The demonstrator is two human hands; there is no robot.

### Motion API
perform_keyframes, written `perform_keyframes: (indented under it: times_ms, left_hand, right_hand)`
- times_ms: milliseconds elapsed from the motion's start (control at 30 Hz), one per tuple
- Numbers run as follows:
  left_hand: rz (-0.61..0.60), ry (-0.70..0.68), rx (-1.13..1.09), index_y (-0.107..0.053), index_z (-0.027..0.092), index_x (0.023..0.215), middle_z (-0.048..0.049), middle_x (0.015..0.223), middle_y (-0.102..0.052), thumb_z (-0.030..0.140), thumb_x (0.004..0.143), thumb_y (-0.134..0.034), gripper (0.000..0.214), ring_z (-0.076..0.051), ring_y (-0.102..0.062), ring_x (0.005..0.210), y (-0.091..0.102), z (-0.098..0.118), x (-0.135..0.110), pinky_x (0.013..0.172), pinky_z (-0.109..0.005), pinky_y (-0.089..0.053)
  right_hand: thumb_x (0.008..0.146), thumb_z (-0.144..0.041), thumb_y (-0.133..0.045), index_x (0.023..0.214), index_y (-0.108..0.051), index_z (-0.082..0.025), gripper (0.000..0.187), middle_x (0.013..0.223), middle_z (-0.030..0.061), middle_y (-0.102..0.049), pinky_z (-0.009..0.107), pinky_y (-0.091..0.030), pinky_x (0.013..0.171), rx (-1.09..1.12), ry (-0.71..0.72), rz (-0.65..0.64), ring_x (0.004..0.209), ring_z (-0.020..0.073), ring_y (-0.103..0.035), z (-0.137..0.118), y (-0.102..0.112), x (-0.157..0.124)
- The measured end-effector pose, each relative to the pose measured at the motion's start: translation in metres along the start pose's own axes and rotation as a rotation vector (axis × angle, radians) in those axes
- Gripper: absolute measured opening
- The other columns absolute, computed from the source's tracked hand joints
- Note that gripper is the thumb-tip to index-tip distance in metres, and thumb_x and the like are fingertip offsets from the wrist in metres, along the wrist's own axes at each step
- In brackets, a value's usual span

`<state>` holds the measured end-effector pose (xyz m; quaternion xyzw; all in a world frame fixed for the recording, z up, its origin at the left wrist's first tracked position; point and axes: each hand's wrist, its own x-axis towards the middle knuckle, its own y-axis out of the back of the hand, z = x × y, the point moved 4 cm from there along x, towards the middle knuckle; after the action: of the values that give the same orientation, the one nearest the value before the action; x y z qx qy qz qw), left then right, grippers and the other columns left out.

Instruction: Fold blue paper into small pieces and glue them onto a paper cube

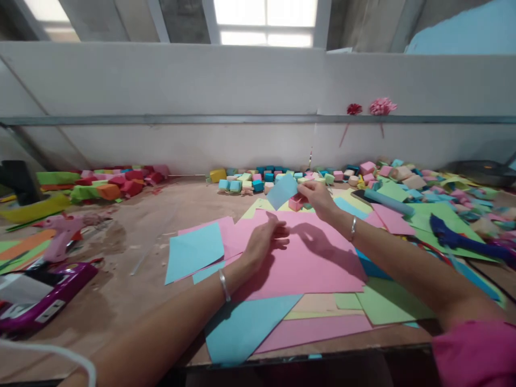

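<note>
My right hand [320,200] pinches a small light-blue paper square [281,192] by its right corner, holding it up above the worktable. Just below and to the left is my left hand [264,241], fingers stretched and slightly apart, with nothing in it. It hovers over or rests on a large pink paper sheet [310,269]; I cannot tell whether it touches. Blue paper [195,250] lies to the left of the pink sheet, and another blue sheet [250,328] sticks out under its front edge. Behind the hands stands a pink paper cube [295,203].
Several small paper cubes [242,185] line the back, with a larger heap [415,180] at right. Red and green paper blocks [121,183] lie back left. A pink glue gun [62,234] and purple device [60,295] sit left. A dark-blue tool [463,236] lies right.
</note>
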<state>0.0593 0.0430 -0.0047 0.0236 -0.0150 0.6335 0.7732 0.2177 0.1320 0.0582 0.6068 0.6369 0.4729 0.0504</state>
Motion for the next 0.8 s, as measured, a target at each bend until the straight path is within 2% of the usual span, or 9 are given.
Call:
perform_keyframes:
  times_ms: [100,133,200,300,433,500,600,700,800]
  left_hand:
    - [0.005,0.266,-0.327,-0.054,0.012,0.114,-0.0198,0.103,-0.067,0.066,0.093,-0.026,0.065,-0.026,-0.070,0.086,0.009,-0.004,0.008,0.075,-0.043,-0.058]
    - [-0.005,0.298,-0.370,-0.056,0.011,0.110,-0.0185,0.097,-0.068,0.065,0.093,-0.028,0.064,-0.024,-0.070,0.084,0.011,-0.004,0.010,0.074,-0.039,-0.058]
    - [-0.090,0.270,-0.303,-0.059,0.010,0.100,-0.0117,0.080,-0.067,0.057,0.091,-0.047,0.050,-0.018,-0.068,0.070,0.011,-0.002,0.011,0.066,-0.031,-0.057]
    - [-0.118,0.207,-0.199,-0.062,0.012,0.087,0.0007,0.062,-0.059,0.029,0.073,-0.077,0.026,-0.009,-0.056,0.049,0.009,-0.002,0.007,0.048,-0.018,-0.047]
    - [-0.097,0.190,-0.096,-0.064,0.011,0.089,0.0011,0.063,-0.062,0.015,0.062,-0.083,0.033,-0.008,-0.055,0.047,0.008,0.001,0.005,0.043,-0.016,-0.043]
    - [-0.120,0.201,-0.051,-0.064,0.012,0.102,-0.0041,0.077,-0.069,0.018,0.061,-0.084,0.045,-0.014,-0.064,0.057,0.011,0.006,0.007,0.048,-0.021,-0.050]
    - [-0.220,0.244,0.028,-0.054,0.022,0.125,-0.0024,0.084,-0.070,0.027,0.063,-0.084,0.069,-0.017,-0.066,0.060,0.016,0.014,0.012,0.054,-0.027,-0.055]
    - [-0.327,0.250,0.136,-0.049,0.026,0.128,-0.0015,0.085,-0.069,0.035,0.065,-0.083,0.072,-0.019,-0.066,0.063,0.023,0.019,0.015,0.052,-0.028,-0.055]
    - [-0.379,0.216,0.420,-0.055,0.023,0.117,-0.0024,0.082,-0.070,0.046,0.069,-0.077,0.058,-0.020,-0.065,0.063,0.031,0.017,0.019,0.048,-0.026,-0.050]
  right_hand:
    - [0.094,-0.027,-0.042,0.077,-0.061,-0.015,0.028,0.077,0.0078,-0.068,0.026,-0.046,0.069,-0.012,0.076,0.036,0.073,0.0159,-0.061,-0.008,0.014,-0.053]
    - [0.093,-0.024,-0.043,0.078,-0.062,-0.016,0.026,0.081,0.0087,-0.068,0.028,-0.046,0.073,-0.047,0.216,0.003,0.077,0.0170,-0.061,-0.016,0.012,-0.072]
    - [0.092,-0.016,-0.044,0.081,-0.064,-0.017,0.023,0.085,0.0095,-0.069,0.030,-0.044,0.076,-0.162,0.466,-0.174,0.083,0.0177,-0.060,-0.030,0.000,-0.107]
    - [0.092,-0.014,-0.048,0.086,-0.065,-0.017,0.018,0.090,0.0095,-0.069,0.030,-0.044,0.077,-0.328,0.630,-0.376,0.084,0.0170,-0.060,-0.040,-0.015,-0.145]
    - [0.092,-0.020,-0.053,0.099,-0.066,-0.018,0.015,0.109,0.0125,-0.069,0.034,-0.047,0.080,-0.422,0.658,-0.281,0.096,0.0198,-0.063,-0.035,0.012,-0.155]
    - [0.092,-0.022,-0.053,0.100,-0.068,-0.017,0.017,0.113,0.0138,-0.069,0.036,-0.049,0.082,-0.454,0.580,-0.121,0.100,0.0228,-0.064,-0.019,0.049,-0.151]
    - [0.093,-0.021,-0.050,0.098,-0.070,-0.016,0.021,0.105,0.0121,-0.071,0.036,-0.049,0.084,-0.514,0.291,0.038,0.096,0.0232,-0.065,0.023,0.115,-0.153]
    - [0.092,-0.022,-0.050,0.090,-0.072,-0.016,0.023,0.089,0.0101,-0.071,0.032,-0.048,0.072,-0.635,-0.035,0.061,0.081,0.0218,-0.065,0.064,0.163,-0.177]
    - [0.092,-0.025,-0.050,0.094,-0.072,-0.015,0.024,0.090,0.0106,-0.071,0.030,-0.045,0.071,-0.708,-0.248,-0.037,0.081,0.0218,-0.064,0.090,0.175,-0.204]
